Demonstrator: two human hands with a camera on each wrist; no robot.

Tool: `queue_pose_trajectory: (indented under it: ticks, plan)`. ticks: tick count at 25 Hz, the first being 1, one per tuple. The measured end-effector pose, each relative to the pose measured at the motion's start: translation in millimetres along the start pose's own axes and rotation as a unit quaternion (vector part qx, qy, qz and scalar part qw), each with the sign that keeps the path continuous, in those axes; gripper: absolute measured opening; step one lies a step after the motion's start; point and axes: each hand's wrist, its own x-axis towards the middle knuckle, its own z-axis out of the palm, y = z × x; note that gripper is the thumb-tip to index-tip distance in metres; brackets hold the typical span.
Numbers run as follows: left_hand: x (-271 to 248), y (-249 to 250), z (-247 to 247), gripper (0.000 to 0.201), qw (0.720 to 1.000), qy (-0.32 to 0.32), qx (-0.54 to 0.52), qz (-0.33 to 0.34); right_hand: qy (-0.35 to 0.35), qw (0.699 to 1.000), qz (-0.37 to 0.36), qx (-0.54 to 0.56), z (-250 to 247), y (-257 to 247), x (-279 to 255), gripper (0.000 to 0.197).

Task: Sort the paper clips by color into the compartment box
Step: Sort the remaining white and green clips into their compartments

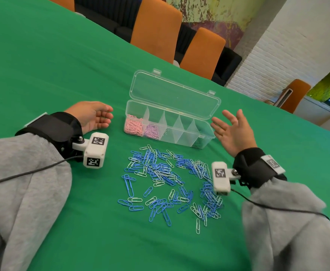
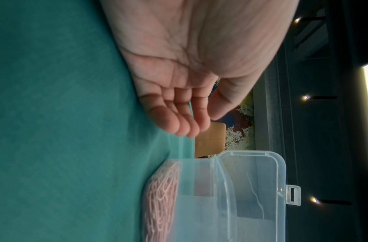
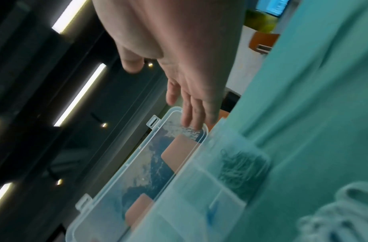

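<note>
A clear compartment box (image 1: 205,140) (image 2: 251,212) (image 3: 179,204) stands open on the green table, lid tipped back. Pink clips (image 1: 133,125) (image 2: 160,196) fill its leftmost compartment, lilac clips (image 1: 151,131) the one beside it, and dark green clips (image 3: 239,165) the rightmost. A loose heap of blue, pale green and white paper clips (image 1: 170,178) lies in front of the box. My left hand (image 1: 99,117) (image 2: 191,121) rests palm-up left of the box, fingers loosely curled, holding nothing. My right hand (image 1: 228,128) (image 3: 187,108) hovers at the box's right end, fingers spread and empty.
Orange chairs (image 1: 156,30) line the table's far edge. A white brick wall (image 1: 289,55) is at the right. Cables (image 1: 23,174) run from both wrist cameras over the grey sleeves (image 1: 23,192).
</note>
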Motion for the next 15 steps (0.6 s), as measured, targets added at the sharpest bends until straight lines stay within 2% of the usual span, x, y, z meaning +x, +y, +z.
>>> queue_pose_trajectory:
  ticks: [2,3,4,5,7,8,9,10,11,13,15]
  plan:
    - [1.2,-0.2,0.0,0.018,1.000,-0.001,0.004,0.000,-0.049,0.991,-0.011,-0.126,-11.2,2.5,-19.5,0.022]
    - [1.5,-0.6,0.0,0.017,1.000,-0.001,0.005,0.000,-0.099,0.973,0.001,-0.207,-17.9,3.5,-29.2,0.017]
    - [1.8,-0.9,-0.2,0.017,1.000,0.000,0.007,0.000,-0.165,0.943,0.030,-0.289,-23.9,4.5,-37.4,0.017]
    - [1.9,-1.2,-0.4,0.018,1.000,0.001,0.008,0.000,-0.236,0.895,0.077,-0.372,-28.8,5.9,-44.1,0.018]
    - [2.3,-1.8,-1.1,0.018,1.000,0.002,0.008,0.000,-0.352,0.766,0.176,-0.509,-31.5,11.2,-54.4,0.018]
    - [2.3,-1.9,-1.3,0.017,1.000,0.002,0.007,0.001,-0.382,0.718,0.213,-0.541,-30.3,15.6,-58.7,0.017]
    - [2.2,-2.1,-1.5,0.017,1.000,0.003,0.007,0.000,-0.394,0.700,0.233,-0.548,-27.7,20.5,-61.5,0.018]
    - [2.3,-2.1,-1.1,0.018,1.000,0.004,0.007,0.001,-0.395,0.708,0.234,-0.537,-25.8,25.7,-63.1,0.020]
    - [2.3,-2.4,-1.1,0.018,1.000,0.005,0.007,0.001,-0.384,0.736,0.218,-0.514,-24.0,30.9,-63.2,0.021]
    - [2.4,-2.9,-0.9,0.018,1.000,0.005,0.008,0.002,-0.328,0.812,0.137,-0.463,-22.5,34.3,-62.8,0.023]
    - [2.5,-2.7,-1.4,0.018,1.000,0.005,0.010,0.002,-0.272,0.857,0.059,-0.433,-24.6,29.2,-63.3,0.019]
